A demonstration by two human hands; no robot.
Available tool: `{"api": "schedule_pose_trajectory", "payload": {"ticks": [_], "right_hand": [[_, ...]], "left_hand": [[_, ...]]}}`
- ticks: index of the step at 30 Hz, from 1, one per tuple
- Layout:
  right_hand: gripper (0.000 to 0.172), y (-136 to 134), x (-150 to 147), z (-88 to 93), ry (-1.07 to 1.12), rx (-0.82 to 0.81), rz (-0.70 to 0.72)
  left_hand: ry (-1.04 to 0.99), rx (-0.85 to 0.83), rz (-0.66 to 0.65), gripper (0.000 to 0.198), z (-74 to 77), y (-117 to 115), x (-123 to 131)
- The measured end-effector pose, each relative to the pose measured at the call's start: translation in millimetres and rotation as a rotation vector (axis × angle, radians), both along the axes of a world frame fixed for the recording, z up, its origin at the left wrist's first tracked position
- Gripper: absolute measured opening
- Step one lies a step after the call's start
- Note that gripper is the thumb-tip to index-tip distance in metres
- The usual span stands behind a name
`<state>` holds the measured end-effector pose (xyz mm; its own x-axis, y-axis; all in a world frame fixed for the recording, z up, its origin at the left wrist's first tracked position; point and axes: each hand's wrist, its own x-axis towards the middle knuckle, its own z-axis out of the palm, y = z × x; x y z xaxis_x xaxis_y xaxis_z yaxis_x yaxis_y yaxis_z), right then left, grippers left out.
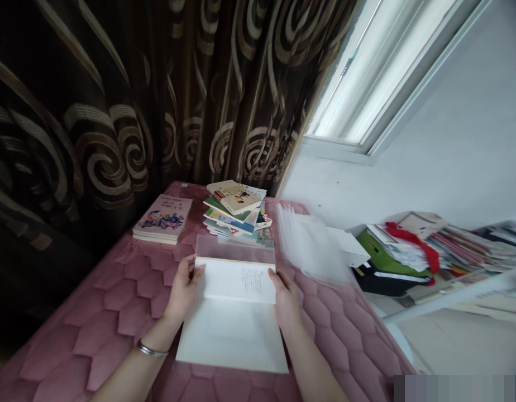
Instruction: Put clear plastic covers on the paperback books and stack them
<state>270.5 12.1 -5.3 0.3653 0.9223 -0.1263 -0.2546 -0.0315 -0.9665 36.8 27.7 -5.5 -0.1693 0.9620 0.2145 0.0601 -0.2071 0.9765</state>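
Head view shows two hands and an open book (233, 335) low in the middle of the frame. The book is over a pink padded cloth (136, 312), and I cannot tell if it rests flat on it or is lifted a little. Its pages are mostly white, with some small print near the right edge of the far part.

The left hand (185, 282) pinches the left edge of that far part, with the thumb on top. The right hand (286, 290) pinches the right edge the same way. The other fingers are partly hidden, so I cannot tell how they sit under the book.

A clear sheet (235, 249) sticks out past the book's far edge. The step in hand looks like lining up the book with this sheet. I think the next move calls for a soft, even hold on both sides, so the sheet does not slip or wrinkle.

Past the sheet, near the middle, is a messy pile of books (237, 204). A neat stack of books (162, 219) lies left of it, and blurry clear covers (304, 240) lie to its right.
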Motion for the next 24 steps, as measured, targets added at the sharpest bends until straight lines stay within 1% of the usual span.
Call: {"api": "schedule_pose_trajectory", "payload": {"ticks": [2, 7, 12, 15, 19, 24], "right_hand": [[0.035, -0.8, -0.2, 0.7, -0.005, 0.004, 0.05], [0.036, -1.3, 0.2, 0.5, -0.103, 0.045, 0.069], [0.039, -1.6, 0.7, -2.4, -0.249, 0.074, 0.041], [0.037, -1.1, 1.3, -4.6, -0.308, 0.073, 0.036], [0.036, -1.3, 1.7, -5.1, -0.377, 0.075, 0.022], [0.036, -3.8, -0.2, -0.4, -0.399, 0.07, 0.015]], "left_hand": [[-0.007, -0.01, 0.003, 0.037, 1.1, 0.1, 0.2], [-0.007, -0.033, 0.009, 0.041, 3.6, -0.1, 0.1], [-0.084, -0.039, -0.017, 0.038, 2.3, -1.5, -1.0], [-0.124, -0.046, -0.009, 0.036, 0.6, -1.2, -1.4], [-0.123, -0.062, 0.005, 0.038, 0.6, -0.1, -1.3], [-0.106, -0.062, 0.012, 0.038, 2.5, -1.1, -0.7]]}}
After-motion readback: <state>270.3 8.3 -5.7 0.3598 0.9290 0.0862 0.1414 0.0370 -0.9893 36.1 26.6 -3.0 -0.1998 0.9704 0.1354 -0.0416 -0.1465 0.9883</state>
